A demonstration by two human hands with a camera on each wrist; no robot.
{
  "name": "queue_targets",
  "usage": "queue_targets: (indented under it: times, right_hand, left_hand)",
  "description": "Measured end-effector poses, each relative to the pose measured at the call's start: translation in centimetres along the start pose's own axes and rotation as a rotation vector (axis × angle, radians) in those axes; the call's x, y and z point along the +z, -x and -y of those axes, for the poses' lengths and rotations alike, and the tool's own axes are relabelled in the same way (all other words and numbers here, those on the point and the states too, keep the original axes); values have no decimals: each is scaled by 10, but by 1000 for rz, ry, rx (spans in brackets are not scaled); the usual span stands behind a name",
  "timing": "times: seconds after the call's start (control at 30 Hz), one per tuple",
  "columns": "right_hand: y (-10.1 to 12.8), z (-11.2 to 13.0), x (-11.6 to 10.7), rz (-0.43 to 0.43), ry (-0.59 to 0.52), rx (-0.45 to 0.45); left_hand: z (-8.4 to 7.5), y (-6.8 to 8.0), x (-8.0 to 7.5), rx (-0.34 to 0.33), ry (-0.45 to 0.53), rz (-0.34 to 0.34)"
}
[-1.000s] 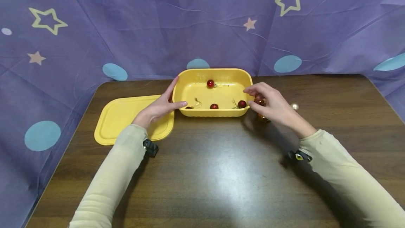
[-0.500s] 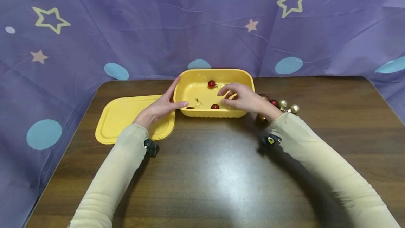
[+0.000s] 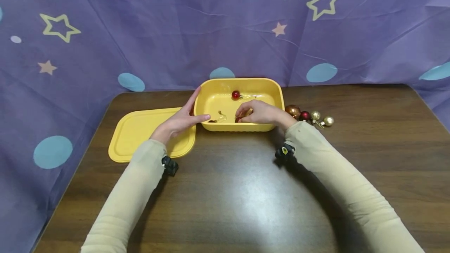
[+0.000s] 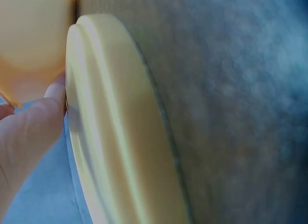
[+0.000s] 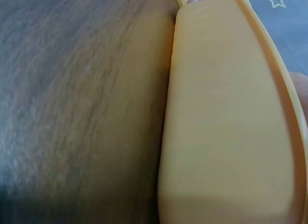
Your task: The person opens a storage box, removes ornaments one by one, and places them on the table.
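A yellow plastic box (image 3: 242,127), lidless, stands at the table's back middle. My left hand (image 3: 179,123) holds its left end, thumb over the front rim and fingers along the outside. Inside the box is my right hand (image 3: 258,112); its thumb and fingertips pinch a red bauble (image 3: 237,120) near the front wall, mostly hidden by the fingers. Another red bauble (image 3: 236,95) with a gold loop lies by the back wall. A gold thread (image 3: 221,117) shows at the front left, its bauble mostly behind the rim. The right wrist view shows the box's outer wall (image 5: 226,113).
The yellow lid (image 3: 140,128) lies flat left of the box, partly under the left hand. Right of the box sit a copper bauble (image 3: 293,111), a dark red bauble (image 3: 304,116) and small gold baubles (image 3: 328,121). A purple star-patterned cloth (image 3: 175,30) hangs behind the table.
My right hand has moved left from the box's right end into the box, down to the middle red bauble. The baubles on the right have come into sight. The left hand keeps its hold.
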State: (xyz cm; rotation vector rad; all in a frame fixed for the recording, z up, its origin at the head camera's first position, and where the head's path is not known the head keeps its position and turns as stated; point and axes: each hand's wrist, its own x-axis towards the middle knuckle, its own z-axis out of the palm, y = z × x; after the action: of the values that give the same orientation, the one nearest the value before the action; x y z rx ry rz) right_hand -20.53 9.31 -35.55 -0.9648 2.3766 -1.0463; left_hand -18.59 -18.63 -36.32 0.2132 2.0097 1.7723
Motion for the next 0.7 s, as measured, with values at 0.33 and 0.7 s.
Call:
queue_targets:
  times: [0.33,0.7]
  right_hand:
    - [0,-1,-2,39,4,48]
    - [0,-1,-2,-27,-137,82]
  left_hand:
    - [1,0,2,-4,27,3]
    - [2,0,0,-2,66,16]
